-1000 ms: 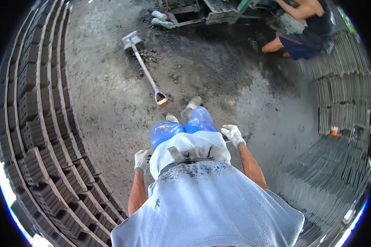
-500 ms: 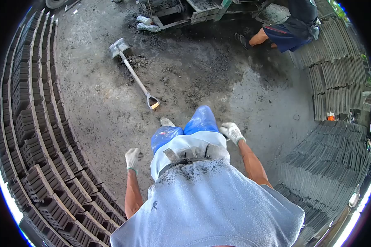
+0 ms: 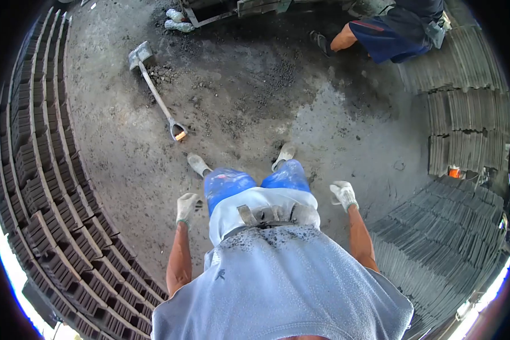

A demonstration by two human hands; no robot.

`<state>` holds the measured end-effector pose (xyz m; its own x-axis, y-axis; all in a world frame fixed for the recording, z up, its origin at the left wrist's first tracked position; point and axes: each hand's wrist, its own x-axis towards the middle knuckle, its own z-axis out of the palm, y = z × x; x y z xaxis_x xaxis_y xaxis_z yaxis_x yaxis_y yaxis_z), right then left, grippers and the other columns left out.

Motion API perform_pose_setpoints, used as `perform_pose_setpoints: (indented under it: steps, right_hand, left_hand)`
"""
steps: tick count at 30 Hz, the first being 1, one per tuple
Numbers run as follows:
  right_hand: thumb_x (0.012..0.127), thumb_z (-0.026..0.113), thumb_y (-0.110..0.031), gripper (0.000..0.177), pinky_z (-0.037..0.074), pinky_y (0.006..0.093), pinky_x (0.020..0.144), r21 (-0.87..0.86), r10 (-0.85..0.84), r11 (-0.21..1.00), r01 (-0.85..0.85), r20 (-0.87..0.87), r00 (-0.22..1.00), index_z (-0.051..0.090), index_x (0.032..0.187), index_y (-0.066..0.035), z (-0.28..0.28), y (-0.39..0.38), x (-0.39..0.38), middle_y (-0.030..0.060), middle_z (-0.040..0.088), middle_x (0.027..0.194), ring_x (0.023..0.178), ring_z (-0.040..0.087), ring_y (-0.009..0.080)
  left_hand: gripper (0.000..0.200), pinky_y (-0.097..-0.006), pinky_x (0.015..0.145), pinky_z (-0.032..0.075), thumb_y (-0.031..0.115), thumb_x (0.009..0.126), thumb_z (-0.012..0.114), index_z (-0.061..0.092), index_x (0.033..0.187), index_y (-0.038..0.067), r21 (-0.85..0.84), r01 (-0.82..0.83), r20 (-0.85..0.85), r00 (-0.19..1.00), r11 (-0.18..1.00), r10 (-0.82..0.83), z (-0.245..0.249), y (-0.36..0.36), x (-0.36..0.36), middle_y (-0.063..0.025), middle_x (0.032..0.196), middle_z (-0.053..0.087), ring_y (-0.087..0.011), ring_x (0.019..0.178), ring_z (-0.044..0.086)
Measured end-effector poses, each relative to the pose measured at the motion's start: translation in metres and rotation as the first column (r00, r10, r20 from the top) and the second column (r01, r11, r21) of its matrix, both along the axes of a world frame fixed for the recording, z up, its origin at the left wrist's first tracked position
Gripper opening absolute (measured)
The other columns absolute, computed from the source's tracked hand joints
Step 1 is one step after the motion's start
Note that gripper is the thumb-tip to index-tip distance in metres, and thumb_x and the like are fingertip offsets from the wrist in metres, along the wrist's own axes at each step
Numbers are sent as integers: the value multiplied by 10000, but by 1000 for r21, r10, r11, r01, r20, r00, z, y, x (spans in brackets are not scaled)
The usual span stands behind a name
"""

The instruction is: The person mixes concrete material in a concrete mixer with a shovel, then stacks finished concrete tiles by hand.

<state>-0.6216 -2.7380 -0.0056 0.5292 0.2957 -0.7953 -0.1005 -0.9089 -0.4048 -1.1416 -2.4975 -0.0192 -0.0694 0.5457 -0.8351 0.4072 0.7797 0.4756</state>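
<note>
My left hand point(image 3: 188, 207), in a white work glove, hangs beside my left thigh with its fingers loosely bent and nothing visible in it. My right hand point(image 3: 343, 195), gloved the same way, hangs out from my right thigh, fingers half curled and empty. Neither hand touches anything. A shovel point(image 3: 156, 93) lies on the dirty floor ahead and to the left, its grey blade pointing away and its D-shaped handle towards my feet. Dark crumbs of material point(image 3: 249, 245) lie on my waist and the folded front of my grey shirt.
Racks of dark bricks or blocks point(image 3: 45, 187) curve along the left. Stacked grey slabs point(image 3: 464, 122) line the right. A co-worker point(image 3: 391, 39) in dark shorts is at the upper right, near a machine frame point(image 3: 221, 14). Loose dark lumps point(image 3: 266, 79) are scattered on the floor.
Both my feet now show, apart on the floor. My right hand has swung outward to the right. The shovel, machine and co-worker appear shifted left or up as the view moves.
</note>
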Motion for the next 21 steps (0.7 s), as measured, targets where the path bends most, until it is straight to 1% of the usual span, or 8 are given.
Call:
perform_pose_setpoints:
  steps: [3,10,11,13,14,15,18,21]
  right_hand:
    - [832,660,-163,314,590,351,543,-8,-33,999,32,-93,995,660,1093,12,-11,-39,45,95,669,834,607,661,216]
    - [833,673,-169,353,578,347,528,94,63,994,-60,-35,997,638,1122,31,-16,39,54,100,677,846,607,654,188]
    - [833,673,-169,353,578,347,528,101,73,993,-69,-30,997,638,1122,31,-25,56,48,100,677,846,607,654,188]
    - [844,678,-169,360,576,324,535,306,336,884,-353,108,936,630,1144,24,-41,84,41,90,679,846,612,651,170]
    - [852,678,-161,352,568,304,549,238,310,924,-299,-8,951,630,1150,20,-8,116,20,87,676,829,618,646,158]
    - [854,677,-159,355,566,300,553,235,395,890,-392,35,918,628,1159,16,-7,127,10,89,674,820,620,645,157]
    - [858,676,-161,373,562,297,551,237,606,717,-656,253,754,620,1186,7,-12,144,-4,93,670,795,624,644,152]
    - [861,674,-166,383,559,294,557,188,551,814,-549,47,833,617,1201,0,27,174,-16,90,671,784,629,645,151]
  left_hand:
    - [215,-277,571,498,178,819,613,669,936,7,-102,30,18,999,994,-28,-2,-35,33,-91,752,685,-171,638,653]
    - [224,-288,548,488,205,809,622,663,903,5,-187,-92,-82,994,978,78,13,-100,17,-89,737,684,-179,607,651]
    - [227,-288,551,490,207,809,621,663,901,4,-62,41,-17,999,997,-42,-8,-104,-5,-90,734,682,-177,610,651]
    - [230,-289,554,491,210,810,620,662,900,3,70,130,55,989,989,-134,-28,-112,-16,-91,731,680,-176,613,650]
    - [228,-290,557,491,205,813,615,663,903,1,54,-52,39,998,997,50,-21,-93,-6,-91,731,676,-176,617,649]
    - [227,-292,560,491,200,817,610,663,905,-1,26,-229,12,974,973,228,-8,-79,0,-91,730,673,-176,621,648]
    - [218,-284,581,492,192,832,595,664,901,-3,0,-180,11,984,984,180,8,-38,16,-82,738,669,-168,650,650]
    - [217,-272,608,493,191,847,590,670,906,-2,189,-78,71,995,979,66,26,-4,25,-65,745,667,-155,682,652]
